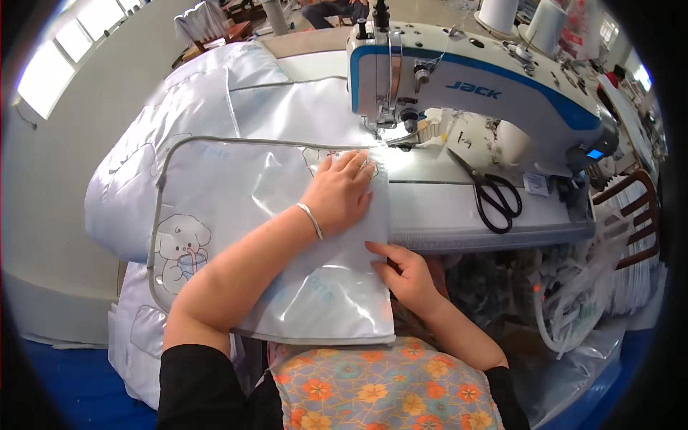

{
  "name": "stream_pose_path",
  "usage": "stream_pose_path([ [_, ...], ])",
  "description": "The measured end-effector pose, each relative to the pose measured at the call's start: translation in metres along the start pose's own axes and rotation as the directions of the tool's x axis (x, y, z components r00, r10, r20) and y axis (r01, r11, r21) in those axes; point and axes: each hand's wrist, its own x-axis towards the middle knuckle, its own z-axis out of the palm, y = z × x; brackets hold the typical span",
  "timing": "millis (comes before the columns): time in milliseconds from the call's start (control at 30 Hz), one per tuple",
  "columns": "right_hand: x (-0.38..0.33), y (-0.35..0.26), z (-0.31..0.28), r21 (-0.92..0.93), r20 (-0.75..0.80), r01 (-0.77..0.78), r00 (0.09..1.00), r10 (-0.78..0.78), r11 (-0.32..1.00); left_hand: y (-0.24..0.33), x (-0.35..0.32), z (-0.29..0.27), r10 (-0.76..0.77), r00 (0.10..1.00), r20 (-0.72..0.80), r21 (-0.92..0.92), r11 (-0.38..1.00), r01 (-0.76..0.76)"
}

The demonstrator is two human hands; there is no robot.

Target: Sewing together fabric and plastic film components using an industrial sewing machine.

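Observation:
A pale, shiny fabric panel with dark grey edging and printed cartoon puppies lies in front of me, its far right corner by the needle of a white and blue sewing machine. My left hand rests flat on the panel near that corner, fingers stretched toward the presser foot. At the panel's right edge is my right hand, thumb and forefinger apart on the material; its other fingers are mostly hidden. The lit needle area is partly hidden by the machine head.
Black-handled scissors lie on the machine bed, right of the needle. More puffy pale fabric is heaped at the left. White thread cones stand behind the machine. A wooden chair and clear plastic bags are at the right.

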Motion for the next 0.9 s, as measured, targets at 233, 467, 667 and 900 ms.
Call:
stream_pose_path([
  [233, -0.002, 0.005, -0.015, 0.226, 0.093, -0.03, 0.996, 0.009, 0.974, 0.014, 0.024, -0.002, -0.04, 0.999, -0.035, 0.028, 0.999, 0.041],
  [467, 0.013, -0.028, -0.027, -0.035, 0.097, -0.187, 0.977, 0.189, 0.982, 0.004, 0.026, 0.019, -0.029, 0.979, -0.203, 0.033, 0.999, 0.037],
  [667, 0.083, -0.029, -0.063, -0.69, -0.065, 0.168, 0.954, -0.292, 0.704, 0.007, 0.022, 0.018, -0.042, 0.964, -0.264, -0.038, 0.999, 0.033],
  [900, 0.116, -0.009, -0.064, -0.879, 0.037, 0.225, 0.911, -0.411, 0.419, 0.005, 0.023, 0.02, -0.055, 0.975, -0.215, -0.008, 0.998, 0.055],
])
